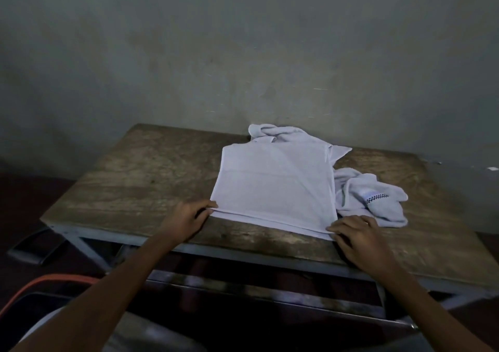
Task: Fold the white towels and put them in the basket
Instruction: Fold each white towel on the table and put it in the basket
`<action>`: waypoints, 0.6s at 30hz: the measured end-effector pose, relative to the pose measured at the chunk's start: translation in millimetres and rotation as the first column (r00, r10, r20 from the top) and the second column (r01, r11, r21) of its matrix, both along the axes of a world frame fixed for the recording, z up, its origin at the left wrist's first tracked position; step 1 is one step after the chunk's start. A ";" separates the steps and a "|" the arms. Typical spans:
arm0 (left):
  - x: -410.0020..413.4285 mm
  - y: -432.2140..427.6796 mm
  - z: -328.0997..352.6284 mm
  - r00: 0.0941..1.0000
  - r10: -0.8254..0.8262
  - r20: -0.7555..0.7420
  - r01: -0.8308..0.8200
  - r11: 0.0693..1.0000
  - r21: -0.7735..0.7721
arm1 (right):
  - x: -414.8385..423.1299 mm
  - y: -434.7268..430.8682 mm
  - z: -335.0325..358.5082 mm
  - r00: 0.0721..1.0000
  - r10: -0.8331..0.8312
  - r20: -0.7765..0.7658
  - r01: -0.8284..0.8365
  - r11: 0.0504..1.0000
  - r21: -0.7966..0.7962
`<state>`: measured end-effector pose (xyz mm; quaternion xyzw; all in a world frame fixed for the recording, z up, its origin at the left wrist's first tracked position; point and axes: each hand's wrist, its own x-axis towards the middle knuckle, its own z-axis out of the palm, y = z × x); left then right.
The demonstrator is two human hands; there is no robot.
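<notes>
Head view: the flat towel (275, 187), white, is spread over the ctr of the wooden surface (140, 178), its near hem close along the surface's near edge. 2 layers show at that hem, so it's doubled over. Left hand (189, 219) is on the towel's near-left corner, fingers curled in & thumb on top, pinching the cloth. Right hand (356, 235) is at the near-right corner, fingers bent down over the hem, clamped on the fabric there too.

At the surface's far edge, a crumpled towel (272, 133) sits bunched up, touching the flat towel's far hem, w/ the grey wall (243, 41) right behind. Twd the right edge there's a 2nd heap: the tagged towel (378, 197), rumpled, w/ a small dark checkered strip showing. It's right against the flat towel's right side & just beyond the right hand. Below the surface's near-left corner, an orange-rimmed basket (54, 281) peeks in, partly hidden by the left arm; can't tell what's in it.
</notes>
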<state>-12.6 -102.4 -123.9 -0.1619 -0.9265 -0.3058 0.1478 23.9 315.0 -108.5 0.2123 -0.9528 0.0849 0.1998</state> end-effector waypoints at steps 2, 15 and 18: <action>0.3 -4.5 -2.6 0.999 -0.042 0.000 0.042 0.998 -0.049 | 1.4 2.1 -3.5 1.000 0.001 0.025 -0.001 1.000 -0.001; 2.8 -7.1 -3.2 0.956 -0.261 -0.135 0.199 0.913 -0.355 | -8.0 3.7 -5.6 0.984 0.164 -0.076 -0.150 0.975 0.163; 3.9 0.6 0.2 0.959 -0.234 -0.161 0.155 0.907 -0.393 | -6.5 -1.7 -0.4 0.990 0.132 -0.048 -0.126 0.987 0.103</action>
